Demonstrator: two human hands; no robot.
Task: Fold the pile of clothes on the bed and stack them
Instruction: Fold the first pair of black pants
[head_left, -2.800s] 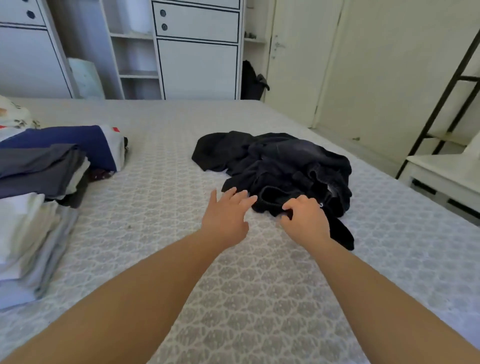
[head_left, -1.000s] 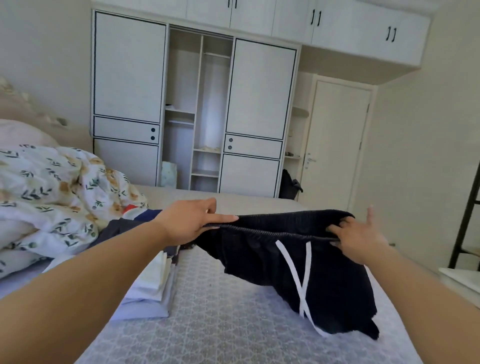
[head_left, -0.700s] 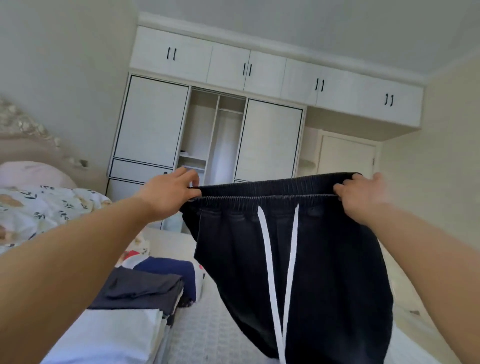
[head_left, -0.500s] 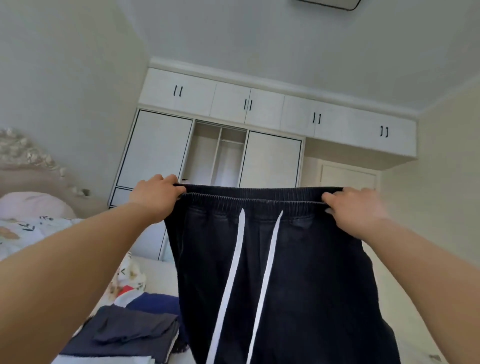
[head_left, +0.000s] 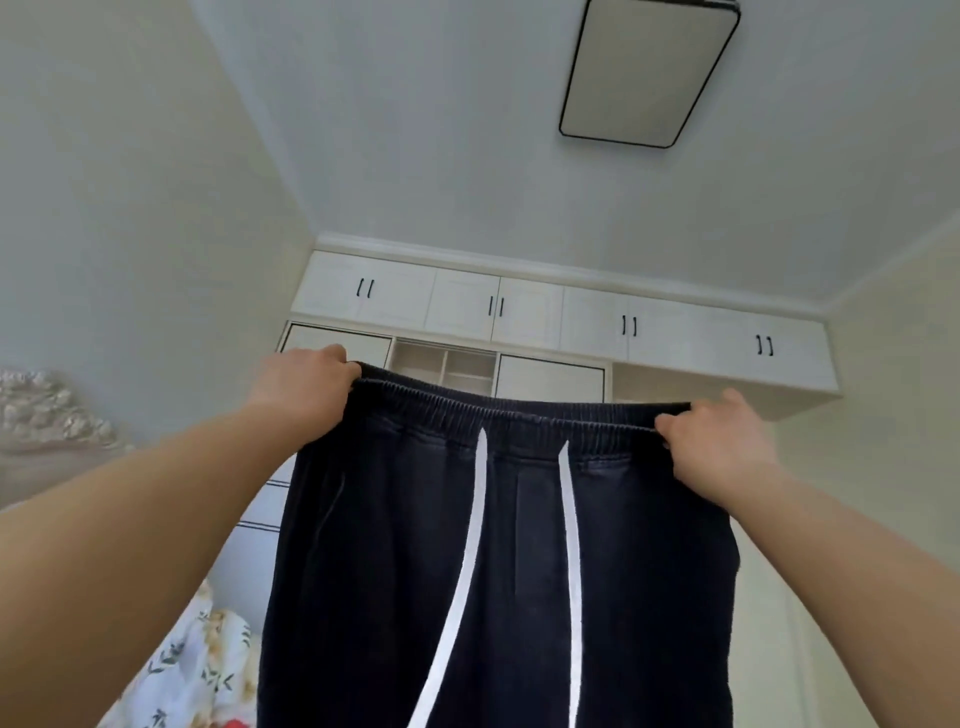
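Observation:
A pair of black trousers (head_left: 519, 571) with an elastic waistband and two white drawstrings hangs straight down in front of me, held up high. My left hand (head_left: 304, 392) grips the left end of the waistband. At the right end, my right hand (head_left: 719, 447) grips the band in the same way. The waistband is stretched flat between both hands. The legs run out of the bottom of the view. The bed and the folded stack are hidden.
A white wardrobe (head_left: 561, 322) with upper cupboards fills the far wall. A rectangular ceiling lamp (head_left: 649, 73) is overhead. A floral quilt (head_left: 192, 675) shows at the lower left, beside an ornate headboard (head_left: 52, 421).
Both hands lifted the black trousers off the bed and raised them high by the waistband. The view tilted upward, so the bed and the stack dropped out of sight.

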